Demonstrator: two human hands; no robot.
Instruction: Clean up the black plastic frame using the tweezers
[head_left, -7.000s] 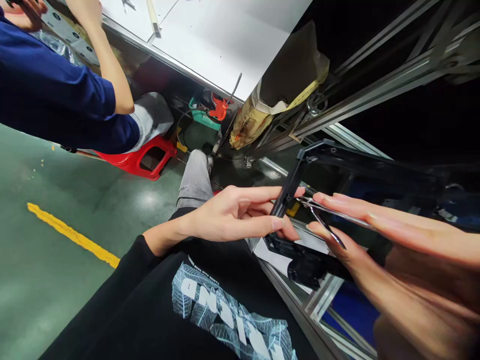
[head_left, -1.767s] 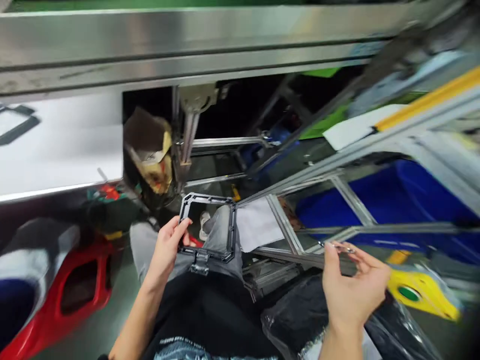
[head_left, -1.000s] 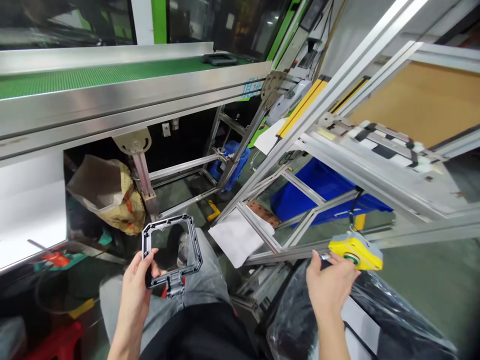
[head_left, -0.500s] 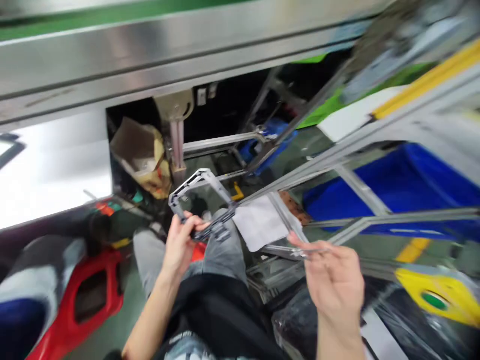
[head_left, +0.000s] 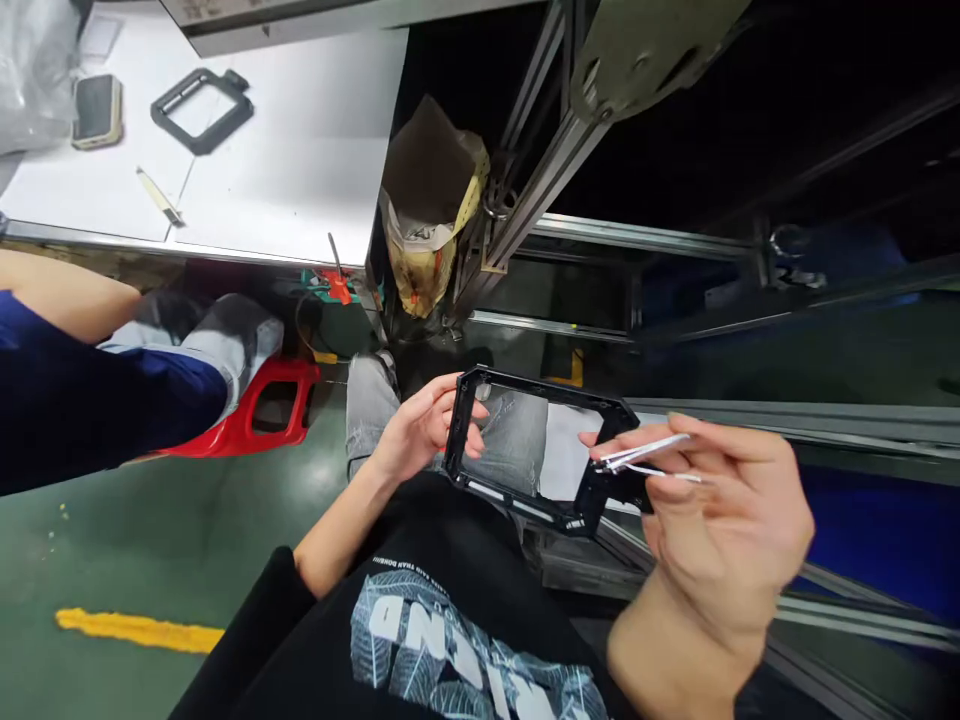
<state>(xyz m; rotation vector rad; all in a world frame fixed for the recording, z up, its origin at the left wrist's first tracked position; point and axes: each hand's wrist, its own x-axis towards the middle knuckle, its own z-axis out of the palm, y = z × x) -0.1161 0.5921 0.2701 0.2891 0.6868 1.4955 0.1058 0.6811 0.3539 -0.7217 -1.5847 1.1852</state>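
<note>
My left hand (head_left: pixel 420 428) grips the left side of a black rectangular plastic frame (head_left: pixel 551 386) with cut corners and an open middle. The frame is held tilted above my lap. Between the thumb and fingers of my right hand (head_left: pixel 731 510) is a pair of thin metal tweezers (head_left: pixel 646 453), their tips pointing left over the frame's right side. Some right fingers reach behind that side; whether they also bear its weight cannot be told.
On a white-topped table (head_left: pixel 315 150) lie another black frame (head_left: pixel 201 143), a phone (head_left: pixel 97 108) and a thin pale tool (head_left: pixel 159 197). A co-worker's blue sleeve (head_left: pixel 112 410) and a red stool (head_left: pixel 292 405) are at left. A paper bag (head_left: pixel 431 240) stands beside metal framing (head_left: pixel 555 180).
My view has swung left, bringing the table and co-worker further in. The frame has turned flatter toward me, and my right hand with the tweezers has come to its right side.
</note>
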